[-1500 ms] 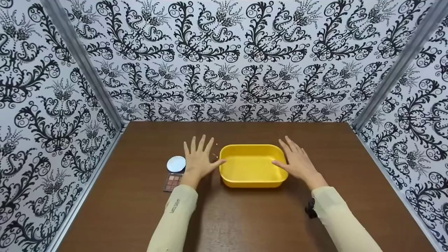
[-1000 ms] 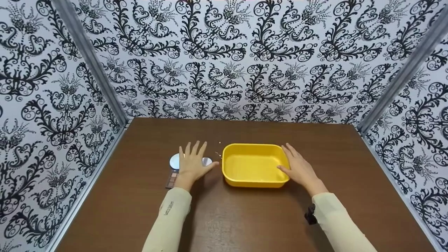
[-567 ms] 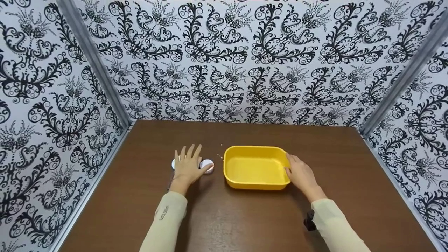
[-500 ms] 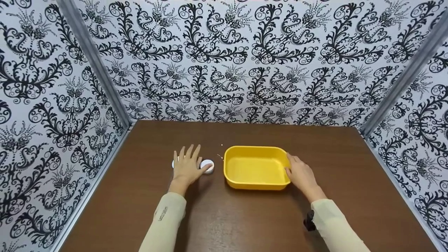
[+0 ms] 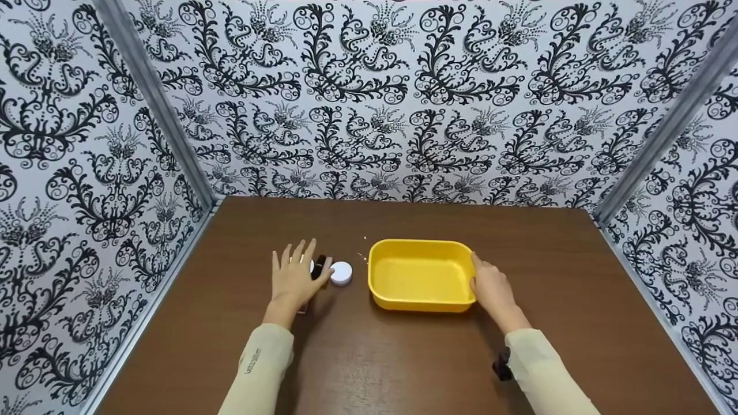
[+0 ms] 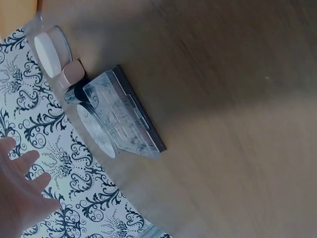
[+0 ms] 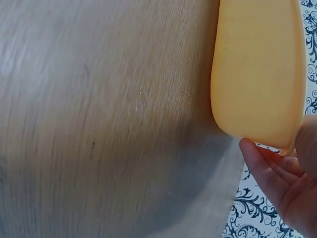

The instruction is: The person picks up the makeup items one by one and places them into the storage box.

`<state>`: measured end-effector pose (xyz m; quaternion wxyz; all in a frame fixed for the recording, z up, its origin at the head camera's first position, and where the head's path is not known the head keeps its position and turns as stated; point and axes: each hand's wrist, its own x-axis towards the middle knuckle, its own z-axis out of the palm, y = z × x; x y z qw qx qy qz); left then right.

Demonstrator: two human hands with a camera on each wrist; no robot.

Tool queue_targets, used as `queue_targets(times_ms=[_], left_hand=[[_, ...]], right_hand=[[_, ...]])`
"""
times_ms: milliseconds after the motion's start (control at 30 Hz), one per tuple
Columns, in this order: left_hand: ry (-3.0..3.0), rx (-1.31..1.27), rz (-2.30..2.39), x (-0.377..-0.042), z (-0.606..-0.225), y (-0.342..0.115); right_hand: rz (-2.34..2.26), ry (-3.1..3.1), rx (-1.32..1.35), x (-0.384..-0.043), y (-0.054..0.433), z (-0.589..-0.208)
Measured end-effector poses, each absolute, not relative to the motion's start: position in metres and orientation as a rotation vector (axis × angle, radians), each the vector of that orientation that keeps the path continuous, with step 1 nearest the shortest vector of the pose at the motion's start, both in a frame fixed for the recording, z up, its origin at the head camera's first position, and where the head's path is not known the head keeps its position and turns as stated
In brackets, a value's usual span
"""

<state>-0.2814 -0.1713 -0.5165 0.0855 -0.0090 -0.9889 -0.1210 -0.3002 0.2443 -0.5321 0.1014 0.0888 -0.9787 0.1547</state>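
My left hand (image 5: 292, 282) is spread, fingers straight, above a small group of cosmetics on the left of the table, apart from them in the left wrist view. That group holds a clear-lidded makeup palette (image 6: 121, 114), a round pale compact (image 6: 96, 130), a pinkish bottle (image 6: 73, 73) with a black part, and a round white-lidded jar (image 5: 341, 273). In the head view the hand hides most of the palette and compact. My right hand (image 5: 493, 288) grips the right end of a yellow plastic tub (image 5: 424, 305), thumb at the rim and fingers outside. No object shows inside the tub.
The brown table (image 5: 369, 357) is bounded by patterned walls (image 5: 369, 115) at the back and both sides. Small white specks (image 5: 363, 257) lie just left of the tub. A black wrist device (image 5: 503, 364) hangs beneath my right sleeve.
My left hand has drifted left, away from the tub, uncovering the jar and the black part of the bottle. My right hand has come in and taken hold of the tub's right end.
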Motion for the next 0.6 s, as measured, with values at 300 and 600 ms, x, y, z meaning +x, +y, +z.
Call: queue_targets(times_ms=[300,600], left_hand=[[-2.92,-0.018,-0.386,-0.274,-0.524,-0.175],[-2.89,0.001,-0.418,-0.271,-0.524,-0.177]], right_hand=[[0.508,-2.882,0.23,-0.299,0.241,-0.536],[0.359,-2.911,0.22,-0.301,0.241,-0.535]])
